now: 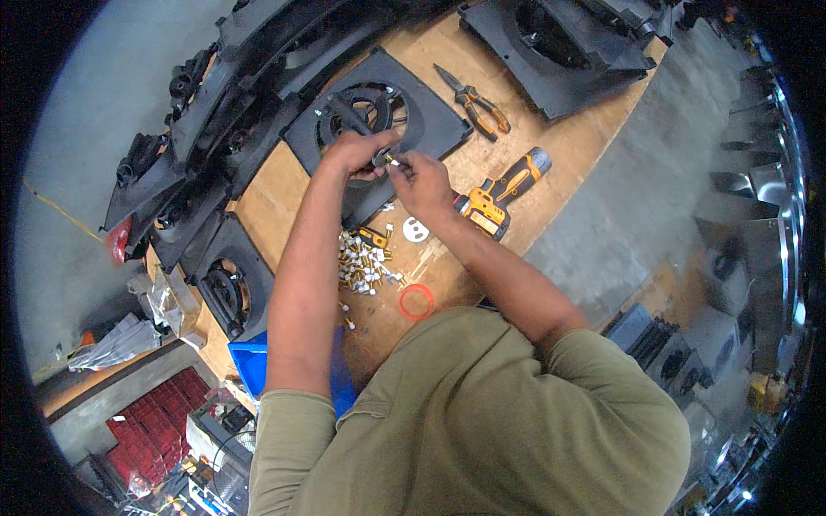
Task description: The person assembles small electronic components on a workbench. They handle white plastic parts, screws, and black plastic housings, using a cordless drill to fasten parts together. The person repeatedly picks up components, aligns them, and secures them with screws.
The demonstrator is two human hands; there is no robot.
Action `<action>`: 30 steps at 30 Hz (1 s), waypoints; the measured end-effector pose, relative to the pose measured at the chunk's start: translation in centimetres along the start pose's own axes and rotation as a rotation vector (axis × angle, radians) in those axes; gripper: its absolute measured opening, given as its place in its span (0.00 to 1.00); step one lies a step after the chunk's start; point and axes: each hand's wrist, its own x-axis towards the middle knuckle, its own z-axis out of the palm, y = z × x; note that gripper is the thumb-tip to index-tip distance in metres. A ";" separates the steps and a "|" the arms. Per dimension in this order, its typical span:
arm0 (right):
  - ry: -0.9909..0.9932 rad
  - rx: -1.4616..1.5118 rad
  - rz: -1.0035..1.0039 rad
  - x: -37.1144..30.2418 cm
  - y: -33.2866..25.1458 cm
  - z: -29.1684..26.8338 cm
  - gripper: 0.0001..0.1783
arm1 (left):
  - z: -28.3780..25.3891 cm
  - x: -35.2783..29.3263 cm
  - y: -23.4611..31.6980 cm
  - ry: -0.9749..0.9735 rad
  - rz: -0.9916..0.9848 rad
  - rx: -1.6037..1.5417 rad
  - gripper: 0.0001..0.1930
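A: Where are your hands?

B: Your left hand [354, 153] lies on the black square fan frame [376, 129] in the middle of the wooden bench [284, 193], fingers curled around a dark part at the frame's near edge. Your right hand [423, 182] is just beside it, to the right, fingertips pinched on a small pale fastener [394, 161] held right where both hands meet.

A: And around you?

B: Near to you lies a heap of small white and brass fasteners [363, 265], with an orange ring [416, 301] just beyond its near-right edge. An orange and black cordless driver [503, 194] rests right of your right wrist. Pliers with orange grips [475, 105] lie farther off, right of the frame. More black frames [225, 120] are stacked along the far and left side, and a blue bin [251, 365] sits near your left elbow.
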 end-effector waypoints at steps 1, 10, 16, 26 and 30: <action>0.022 -0.046 -0.036 -0.1 -0.1 0.1 0.11 | 0.0 0.0 0.0 0.007 0.028 0.005 0.23; 0.020 -0.277 -0.150 -0.3 -0.8 0.0 0.11 | -0.8 0.5 -0.3 -0.082 0.006 -0.012 0.24; 0.009 -0.332 -0.170 -0.2 -1.3 -0.3 0.10 | -0.4 0.2 -0.6 -0.059 0.063 -0.042 0.23; -0.051 -0.513 -0.223 0.2 -1.2 -0.2 0.09 | -0.2 0.6 -1.2 -0.006 0.121 -0.049 0.25; 0.103 -0.200 -0.086 0.2 -0.3 0.9 0.10 | -0.3 1.0 -1.3 -0.053 0.097 -0.050 0.28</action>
